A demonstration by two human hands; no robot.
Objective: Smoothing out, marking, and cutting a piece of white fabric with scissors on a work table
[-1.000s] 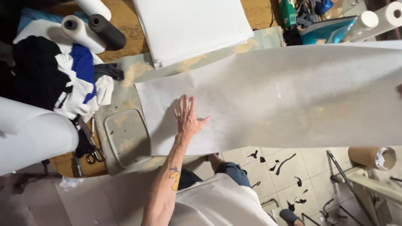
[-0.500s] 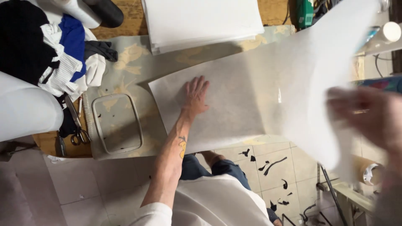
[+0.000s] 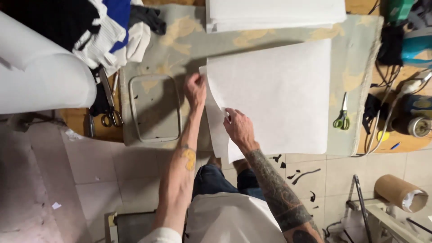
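Paper fills the middle of the padded table (image 3: 360, 67): 1 large white sheet (image 3: 279, 94), folded over on itself, its left edge caught by both hands. The left hand (image 3: 195, 90) pinches the upper left corner between thumb and fingers; the right hand (image 3: 238, 128) grips the same edge lower down, fingers curled over the fold. Just left of the grip lies a rounded grey frame (image 3: 154, 108), and further left 1 pair of dark scissors (image 3: 109, 108). Above the grip sits a stack of white sheets (image 3: 274, 13). Well to the right of the sheet lie green-handled scissors (image 3: 342, 118).
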